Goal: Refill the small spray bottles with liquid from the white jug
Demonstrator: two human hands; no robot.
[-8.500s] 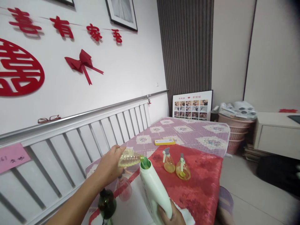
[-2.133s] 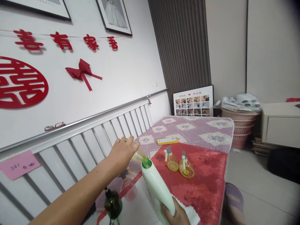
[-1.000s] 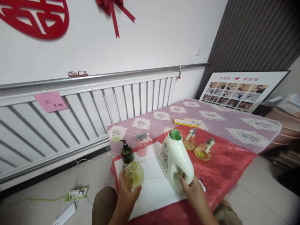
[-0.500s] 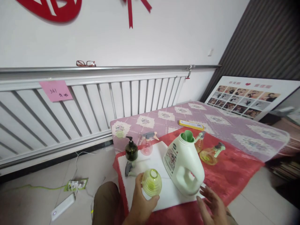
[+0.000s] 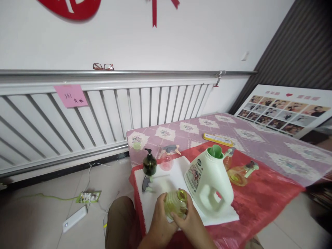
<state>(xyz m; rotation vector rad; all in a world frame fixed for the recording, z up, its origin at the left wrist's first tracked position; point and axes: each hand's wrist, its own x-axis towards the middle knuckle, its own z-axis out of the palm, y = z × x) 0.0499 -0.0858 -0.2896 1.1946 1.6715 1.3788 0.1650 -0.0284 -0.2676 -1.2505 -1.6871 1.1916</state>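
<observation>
Between my two hands I hold a ribbed, yellow-green see-through bottle [image 5: 173, 204] without a cap, tilted so its open neck points up and to the right. My left hand [image 5: 161, 218] wraps its left side, and my right hand [image 5: 190, 216] grips it from the right, thumb at the front. A grey spray head [image 5: 147, 185] with its tube lies on the white cloth [image 5: 162, 180] just beyond. To the right of my hands stands a large pale-green jug [image 5: 211, 180] with a handle and a green spout, uncapped. Behind are a dark pump bottle [image 5: 149, 164] and a pink spray bottle [image 5: 166, 160].
Yellow [image 5: 238, 176] and orange [image 5: 227, 160] spray bottles rest on the red cloth [image 5: 269, 193]. A yellow flat case [image 5: 218, 139] and a small green cap [image 5: 136, 146] lie on the patterned tablecloth. A power strip [image 5: 89, 196] with cables is on the floor at left.
My right hand has moved left from beside the jug and taken hold of the bottle. The bottle has tilted to the right. The view has shifted slightly.
</observation>
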